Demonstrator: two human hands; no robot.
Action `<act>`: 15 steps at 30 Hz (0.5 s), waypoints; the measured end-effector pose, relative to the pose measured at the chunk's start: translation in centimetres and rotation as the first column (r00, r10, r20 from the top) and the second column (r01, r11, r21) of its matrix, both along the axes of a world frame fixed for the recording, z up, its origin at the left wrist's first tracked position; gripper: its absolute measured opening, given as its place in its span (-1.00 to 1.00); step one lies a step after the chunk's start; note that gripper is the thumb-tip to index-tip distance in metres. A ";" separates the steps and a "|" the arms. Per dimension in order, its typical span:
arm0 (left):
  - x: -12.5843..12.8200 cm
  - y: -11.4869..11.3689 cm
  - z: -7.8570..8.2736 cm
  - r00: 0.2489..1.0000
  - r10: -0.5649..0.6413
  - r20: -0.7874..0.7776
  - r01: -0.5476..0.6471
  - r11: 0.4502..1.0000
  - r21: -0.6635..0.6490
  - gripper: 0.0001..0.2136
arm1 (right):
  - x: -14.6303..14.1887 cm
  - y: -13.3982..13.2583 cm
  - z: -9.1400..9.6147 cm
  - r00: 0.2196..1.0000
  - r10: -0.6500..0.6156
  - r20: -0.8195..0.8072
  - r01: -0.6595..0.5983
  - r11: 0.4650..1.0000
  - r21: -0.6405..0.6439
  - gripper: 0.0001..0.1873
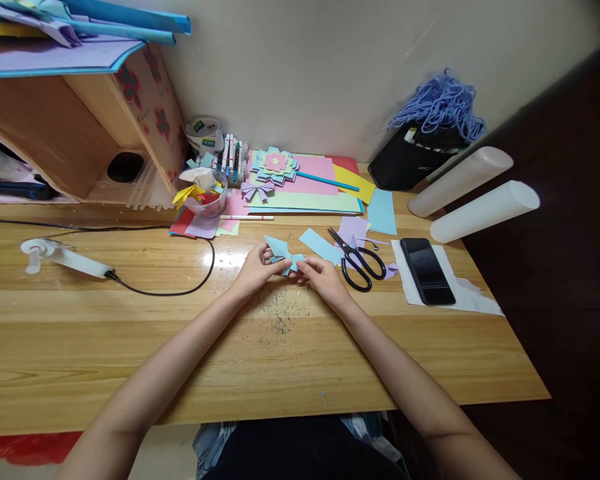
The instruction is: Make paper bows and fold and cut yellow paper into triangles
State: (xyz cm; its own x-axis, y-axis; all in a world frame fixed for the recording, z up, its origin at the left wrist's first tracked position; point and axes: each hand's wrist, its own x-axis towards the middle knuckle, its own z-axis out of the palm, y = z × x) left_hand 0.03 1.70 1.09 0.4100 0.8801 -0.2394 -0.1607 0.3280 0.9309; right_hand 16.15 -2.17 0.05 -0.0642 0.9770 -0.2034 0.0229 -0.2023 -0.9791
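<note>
Both hands meet over the middle of the wooden desk. My left hand and my right hand pinch a small folded light-blue paper piece between their fingertips, just above the desk top. Black-handled scissors lie right of my right hand, next to another light-blue paper scrap and purple scraps.
Stacked coloured paper sheets with a layered paper flower and a purple bow lie at the back. A clear cup of scraps, markers, a phone on white paper, two white cylinders, a white glue gun with black cable.
</note>
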 end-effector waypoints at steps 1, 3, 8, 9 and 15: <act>0.0 0.0 0.0 1.000 -0.018 -0.009 0.018 1.000 0.008 -0.61 | 0.2 0.1 0.1 1.000 -0.008 0.007 0.008 1.000 0.020 -0.64; 0.0 -0.2 -0.1 0.996 -0.086 -0.032 0.087 0.995 0.045 -0.62 | 0.5 0.2 0.4 0.999 -0.035 0.022 0.033 0.997 0.074 -0.67; 0.5 -1.1 -0.5 0.974 -0.219 -0.062 0.224 0.971 0.080 -0.62 | 0.9 0.3 0.7 0.997 -0.028 0.069 0.019 0.993 0.118 -0.70; 0.6 -1.2 -0.6 0.978 -0.196 -0.068 0.201 0.976 0.078 -0.60 | 0.9 0.3 0.7 0.997 -0.038 0.068 0.030 0.993 0.112 -0.71; 0.6 -0.8 -1.0 0.999 -0.011 -0.033 0.015 0.992 0.125 -0.51 | 1.4 0.3 0.4 0.995 -0.091 -0.032 0.094 0.992 0.082 -0.74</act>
State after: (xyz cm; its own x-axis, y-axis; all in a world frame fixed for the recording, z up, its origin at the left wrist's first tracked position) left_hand 0.67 0.86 0.05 0.4157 0.8986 -0.1406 -0.1261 0.2100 0.9695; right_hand 17.51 -1.84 0.41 0.0228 0.9924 -0.1209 -0.0198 -0.1205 -0.9925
